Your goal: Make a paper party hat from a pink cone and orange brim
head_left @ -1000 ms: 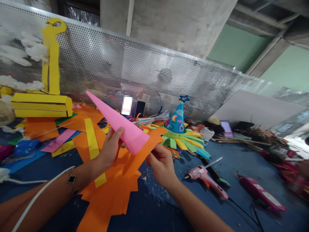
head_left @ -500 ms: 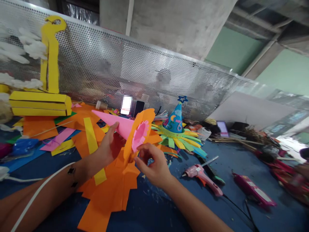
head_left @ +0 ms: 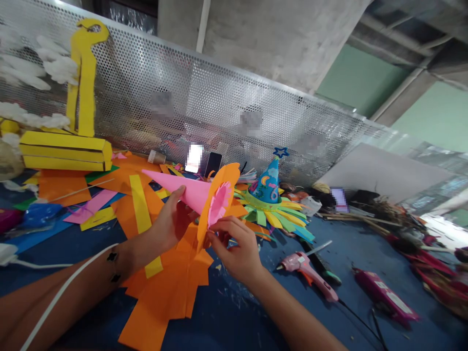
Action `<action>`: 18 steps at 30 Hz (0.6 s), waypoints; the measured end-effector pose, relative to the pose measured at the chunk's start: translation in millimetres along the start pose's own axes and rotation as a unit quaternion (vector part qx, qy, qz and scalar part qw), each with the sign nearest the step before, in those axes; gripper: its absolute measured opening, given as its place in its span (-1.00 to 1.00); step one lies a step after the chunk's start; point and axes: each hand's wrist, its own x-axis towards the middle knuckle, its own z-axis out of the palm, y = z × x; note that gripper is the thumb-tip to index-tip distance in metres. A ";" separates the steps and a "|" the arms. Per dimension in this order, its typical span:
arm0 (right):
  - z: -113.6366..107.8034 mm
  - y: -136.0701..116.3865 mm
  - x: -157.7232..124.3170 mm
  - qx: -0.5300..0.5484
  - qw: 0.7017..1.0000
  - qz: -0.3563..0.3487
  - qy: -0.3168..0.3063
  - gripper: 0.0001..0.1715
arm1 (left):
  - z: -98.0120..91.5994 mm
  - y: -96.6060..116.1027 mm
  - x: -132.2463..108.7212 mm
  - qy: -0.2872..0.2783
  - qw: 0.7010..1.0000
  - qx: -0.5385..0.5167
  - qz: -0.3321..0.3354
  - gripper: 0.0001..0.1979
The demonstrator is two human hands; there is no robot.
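A pink paper cone hat (head_left: 190, 191) with an orange brim (head_left: 207, 214) is held tilted above the table, its tip toward the upper left and its open, pink-tabbed end facing right. My left hand (head_left: 171, 219) is closed around the cone near the brim; some of its fingers are hidden behind the paper. With thumb and forefinger, my right hand (head_left: 236, 246) pinches the brim's lower edge beside the pink tabs. Beneath both hands lie overlapping orange paper sheets (head_left: 161, 312) and a yellow strip (head_left: 141, 204).
A blue cone hat (head_left: 269, 183) with a fringed brim stands behind my right hand. A pink glue gun (head_left: 310, 275) and a purple glue gun (head_left: 383, 295) lie to the right. At left is a yellow paper structure (head_left: 66, 151). Perforated metal sheeting (head_left: 219, 97) stands along the back.
My right thumb and forefinger have closed in on the brim's edge. The hat has turned slightly in my left hand, and the whole view has shifted a little.
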 end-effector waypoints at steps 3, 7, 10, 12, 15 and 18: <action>0.0 0.5 0.7 -0.022 1.000 -0.010 0.001 -0.89 | 2.5 -0.4 -1.3 0.005 1.000 -0.006 0.000 -0.63; -0.4 1.8 1.4 -0.043 0.999 -0.024 0.007 -0.88 | 3.6 0.0 -3.1 0.005 1.000 0.001 -0.002 -0.61; -1.0 2.0 1.8 -0.050 0.998 -0.041 0.008 -0.89 | 4.1 -0.6 -3.1 0.008 1.000 0.004 0.005 -0.59; -1.3 1.5 2.3 -0.051 0.997 -0.053 0.010 -0.87 | 4.4 -1.3 -2.0 0.016 1.000 0.005 0.012 -0.59; -1.5 -0.4 3.3 -0.049 0.997 -0.053 0.005 -0.86 | 3.5 -1.3 0.5 0.034 0.999 0.007 0.020 -0.62; -2.1 -2.9 3.8 -0.036 0.999 -0.038 -0.015 -0.84 | 0.3 2.0 2.7 0.023 0.999 0.000 0.039 -0.66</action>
